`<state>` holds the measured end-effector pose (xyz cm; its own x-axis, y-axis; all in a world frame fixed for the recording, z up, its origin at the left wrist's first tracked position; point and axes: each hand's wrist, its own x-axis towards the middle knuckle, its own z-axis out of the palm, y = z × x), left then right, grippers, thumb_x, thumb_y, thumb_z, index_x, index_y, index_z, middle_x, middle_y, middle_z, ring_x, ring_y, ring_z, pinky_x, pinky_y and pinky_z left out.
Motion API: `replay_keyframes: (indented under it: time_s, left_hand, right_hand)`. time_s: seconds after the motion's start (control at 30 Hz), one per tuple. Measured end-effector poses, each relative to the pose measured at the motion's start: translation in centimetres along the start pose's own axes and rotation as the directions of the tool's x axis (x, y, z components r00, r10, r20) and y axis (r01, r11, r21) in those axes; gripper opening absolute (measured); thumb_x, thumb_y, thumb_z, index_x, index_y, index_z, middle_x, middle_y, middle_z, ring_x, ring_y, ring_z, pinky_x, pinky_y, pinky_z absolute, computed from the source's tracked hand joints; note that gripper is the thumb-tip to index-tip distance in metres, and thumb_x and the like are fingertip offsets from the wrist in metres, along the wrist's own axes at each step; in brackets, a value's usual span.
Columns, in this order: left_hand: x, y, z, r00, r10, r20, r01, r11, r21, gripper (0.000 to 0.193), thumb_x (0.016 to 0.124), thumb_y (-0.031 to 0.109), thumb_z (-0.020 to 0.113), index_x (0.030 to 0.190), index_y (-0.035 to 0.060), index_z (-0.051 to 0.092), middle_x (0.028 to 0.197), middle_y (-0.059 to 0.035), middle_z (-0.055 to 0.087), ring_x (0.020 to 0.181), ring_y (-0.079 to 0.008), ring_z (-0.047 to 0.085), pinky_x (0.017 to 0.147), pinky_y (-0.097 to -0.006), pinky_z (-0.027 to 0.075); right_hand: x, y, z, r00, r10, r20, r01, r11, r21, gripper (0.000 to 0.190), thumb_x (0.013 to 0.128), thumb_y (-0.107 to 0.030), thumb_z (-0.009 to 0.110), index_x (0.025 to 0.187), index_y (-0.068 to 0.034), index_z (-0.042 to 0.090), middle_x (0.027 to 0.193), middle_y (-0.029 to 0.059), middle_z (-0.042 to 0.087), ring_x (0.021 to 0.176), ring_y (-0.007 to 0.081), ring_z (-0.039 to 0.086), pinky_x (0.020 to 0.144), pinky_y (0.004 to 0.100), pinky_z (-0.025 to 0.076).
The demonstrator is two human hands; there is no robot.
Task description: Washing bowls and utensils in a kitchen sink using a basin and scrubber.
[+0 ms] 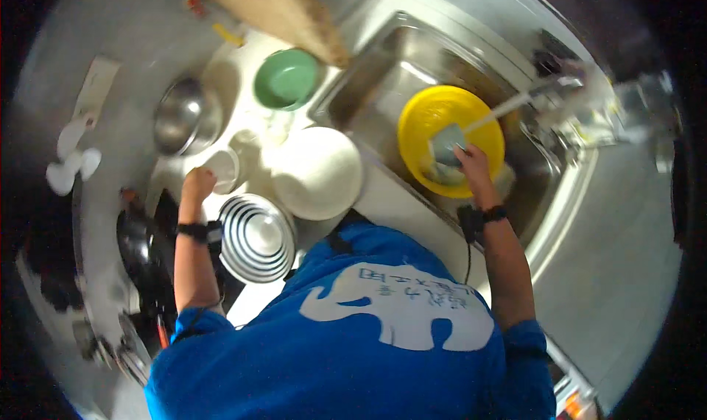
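My right hand (474, 169) grips a small grey-green object (448, 144), perhaps a cup or a scrubbing pad; blur hides which. It is over the inside of a yellow plastic basin (414, 123), with a stream of water (497, 111) falling beside it. The basin sits in a stainless steel sink (381, 97). On the other side, my left hand (199, 185) is closed at the edge of a pale cup (225, 171), apparently by its handle, above the white counter. Below that cup is a bowl with dark concentric rings (259, 238).
A large white bowl (317, 171), a green bowl (287, 80) and a steel bowl (185, 116) crowd the counter. A wooden board (281, 11) juts in at the back. The faucet (566, 83) rises at the sink's right; a black pan (138, 243) is at left.
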<state>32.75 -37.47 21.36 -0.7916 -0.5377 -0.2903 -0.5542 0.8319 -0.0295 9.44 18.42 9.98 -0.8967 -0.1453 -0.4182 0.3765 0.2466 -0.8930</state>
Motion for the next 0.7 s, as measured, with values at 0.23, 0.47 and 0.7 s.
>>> replay_keyframes:
  time_s: [0.23,0.47,0.7]
  left_hand:
    - [-3.2,14.4,-10.7,0.891,0.221,-0.396,-0.411,0.765,-0.496,0.015,0.082,0.002,0.048,0.093,0.0011,0.058,0.078,-0.0117,0.063,0.066,-0.0155,0.06,0.06,-0.0278,0.047]
    - [-3.4,41.7,-0.2,0.755,0.616,0.224,0.155,0.163,-0.974,0.037,0.083,0.02,0.058,0.114,0.0024,0.047,0.102,-0.0076,0.057,0.09,-0.0179,0.057,0.077,-0.0306,0.047]
    - [2.0,49.9,6.8,0.516,0.601,0.61,0.481,0.387,-0.787,0.034,0.077,0.023,0.056,0.107,0.0068,0.05,0.096,-0.0065,0.056,0.08,-0.018,0.057,0.064,-0.0319,0.047]
  right_hand:
    - [-2.1,-1.9,-0.7,0.999,0.018,-0.044,0.005,0.881,0.472,0.043,0.085,-0.038,0.05,0.114,-0.006,0.047,0.108,0.0094,0.049,0.095,0.0209,0.051,0.069,0.0397,0.047]
    - [-0.3,-1.5,2.1,0.972,-0.145,-0.184,0.183,0.96,0.212,0.033,0.084,-0.031,0.05,0.096,-0.002,0.058,0.076,0.0078,0.061,0.072,0.0248,0.059,0.066,0.0359,0.046]
    - [-1.8,0.4,0.5,0.88,-0.46,0.115,0.473,0.828,-0.303,0.027,0.08,-0.017,0.053,0.104,-0.005,0.055,0.092,0.0198,0.058,0.087,0.0378,0.054,0.08,0.0416,0.043]
